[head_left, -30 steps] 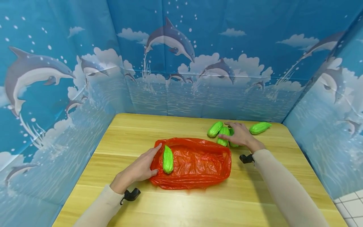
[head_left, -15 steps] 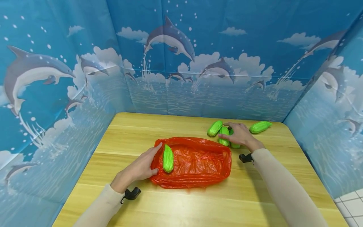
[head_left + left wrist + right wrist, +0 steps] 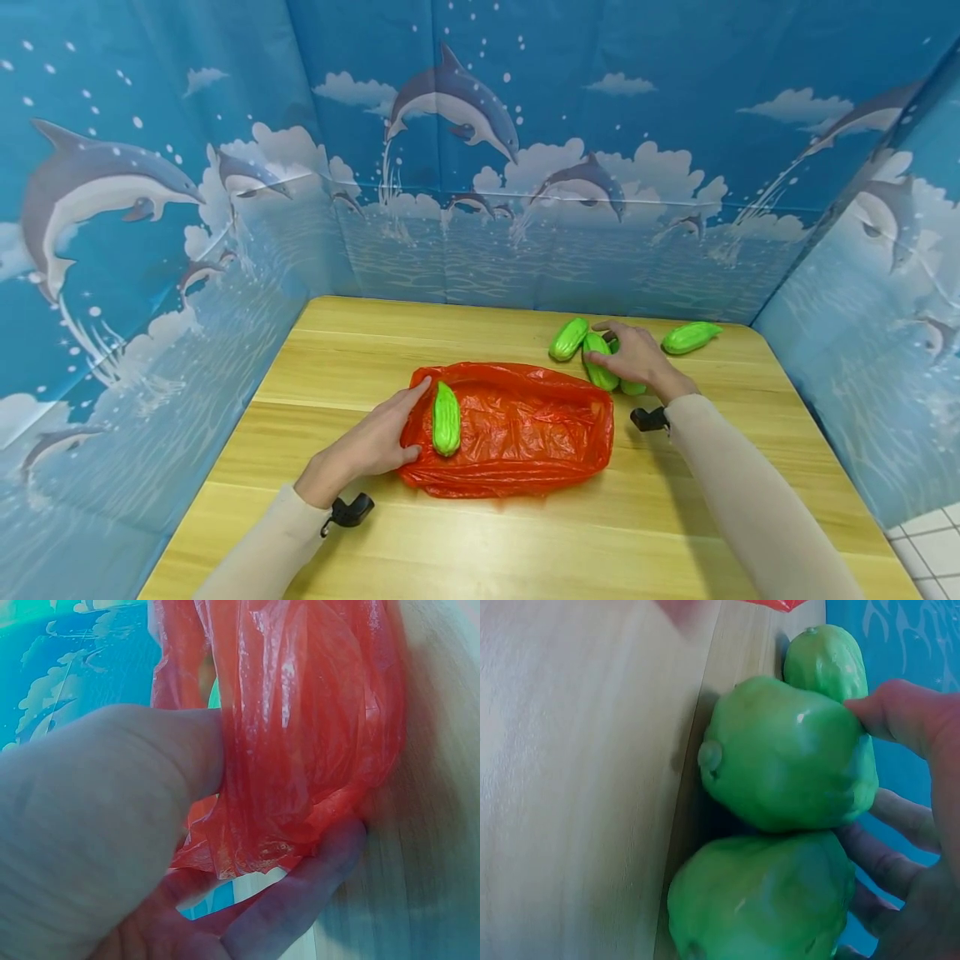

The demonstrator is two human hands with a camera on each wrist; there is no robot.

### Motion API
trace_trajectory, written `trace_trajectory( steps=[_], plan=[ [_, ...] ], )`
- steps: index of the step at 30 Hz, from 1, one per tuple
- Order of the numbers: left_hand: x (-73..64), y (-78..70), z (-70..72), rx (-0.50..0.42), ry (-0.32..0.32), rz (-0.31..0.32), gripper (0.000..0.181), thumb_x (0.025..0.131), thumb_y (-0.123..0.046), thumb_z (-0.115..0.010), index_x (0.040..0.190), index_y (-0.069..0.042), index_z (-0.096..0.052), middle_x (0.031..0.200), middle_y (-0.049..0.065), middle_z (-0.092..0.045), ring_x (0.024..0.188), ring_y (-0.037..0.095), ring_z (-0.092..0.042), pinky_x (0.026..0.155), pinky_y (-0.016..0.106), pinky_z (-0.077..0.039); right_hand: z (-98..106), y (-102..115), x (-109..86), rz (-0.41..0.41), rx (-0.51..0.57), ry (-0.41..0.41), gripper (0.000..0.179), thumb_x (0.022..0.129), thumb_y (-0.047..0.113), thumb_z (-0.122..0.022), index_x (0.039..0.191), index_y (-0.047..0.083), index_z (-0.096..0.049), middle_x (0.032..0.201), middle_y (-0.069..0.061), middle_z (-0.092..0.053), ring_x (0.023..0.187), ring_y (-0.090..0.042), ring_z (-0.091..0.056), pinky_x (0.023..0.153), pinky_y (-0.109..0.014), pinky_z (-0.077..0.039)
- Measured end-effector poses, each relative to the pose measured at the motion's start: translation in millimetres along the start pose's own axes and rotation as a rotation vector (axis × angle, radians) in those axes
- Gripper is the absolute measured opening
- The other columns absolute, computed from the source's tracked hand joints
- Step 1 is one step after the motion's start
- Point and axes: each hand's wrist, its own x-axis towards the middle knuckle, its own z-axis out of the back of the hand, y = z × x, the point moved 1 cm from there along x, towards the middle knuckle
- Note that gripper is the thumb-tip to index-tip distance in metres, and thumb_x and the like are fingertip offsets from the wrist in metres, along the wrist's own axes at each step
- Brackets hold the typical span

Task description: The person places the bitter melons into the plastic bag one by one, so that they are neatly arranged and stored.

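My left hand (image 3: 367,446) grips the left end of a red plastic bag (image 3: 510,477), thumb over the rim and fingers outside it. The bag lies spread open, with one ribbed green gourd (image 3: 446,421) inside near that hand. Beyond the bag's right end, my right hand (image 3: 633,358) holds another green gourd (image 3: 780,754) between thumb and fingers. That gourd lies against a second gourd (image 3: 757,896), which the hand partly covers in the head view. Another gourd (image 3: 568,340) lies just left of them.
A lone green gourd (image 3: 690,337) rests at the back right of the wooden table (image 3: 465,550). Blue dolphin-printed sheets (image 3: 487,250) hang along the back and both sides. A black wrist camera (image 3: 348,510) sits on the left wrist.
The gourd at my right hand has tilted and shifted slightly right, with the one beside it nudged right as well. My left hand stays in place on the bag.
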Motion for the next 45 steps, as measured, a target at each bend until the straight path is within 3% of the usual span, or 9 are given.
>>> trace_trajectory(
  steps=[8, 19, 30, 45],
  plan=[
    [-0.4, -0.7, -0.6, -0.005, 0.004, -0.005, 0.111, 0.101, -0.008, -0.09, 0.188, -0.013, -0.022, 0.187, 0.024, -0.041, 0.171, 0.047, -0.046, 0.139, 0.063, -0.043, 3.0, 2.4, -3.2, -0.014, 0.091, -0.006, 0.075, 0.113, 0.04, -0.074, 0.176, 0.008, -0.05, 0.166, -0.033, -0.06, 0.152, -0.059, -0.057, 0.122, -0.081, -0.05],
    [-0.5, -2.0, 1.1, 0.007, 0.016, -0.002, 0.112, 0.101, -0.008, -0.089, 0.189, -0.013, -0.02, 0.187, 0.024, -0.04, 0.171, 0.048, -0.046, 0.139, 0.063, -0.044, 11.5, 6.4, -8.0, 0.035, 0.149, -0.09, 0.073, 0.114, 0.034, -0.075, 0.177, 0.008, -0.048, 0.161, -0.029, -0.06, 0.141, -0.053, -0.066, 0.109, -0.071, -0.061],
    [1.0, -4.5, 2.2, 0.01, 0.022, 0.001, 0.112, 0.102, -0.01, -0.09, 0.189, -0.012, -0.02, 0.188, 0.024, -0.04, 0.171, 0.048, -0.045, 0.139, 0.064, -0.043, 21.7, 18.5, -13.6, 0.086, 0.176, -0.177, 0.074, 0.113, 0.028, -0.077, 0.178, 0.008, -0.047, 0.158, -0.029, -0.055, 0.135, -0.051, -0.065, 0.106, -0.07, -0.061],
    [1.7, -3.9, 2.5, 0.012, 0.014, -0.004, 0.112, 0.101, -0.012, -0.089, 0.188, -0.012, -0.02, 0.186, 0.027, -0.041, 0.171, 0.05, -0.045, 0.14, 0.064, -0.041, 30.2, 36.1, -22.0, 0.175, 0.157, -0.303, 0.07, 0.11, 0.022, -0.081, 0.173, 0.009, -0.053, 0.148, -0.027, -0.06, 0.126, -0.051, -0.07, 0.099, -0.07, -0.063]
  ],
)
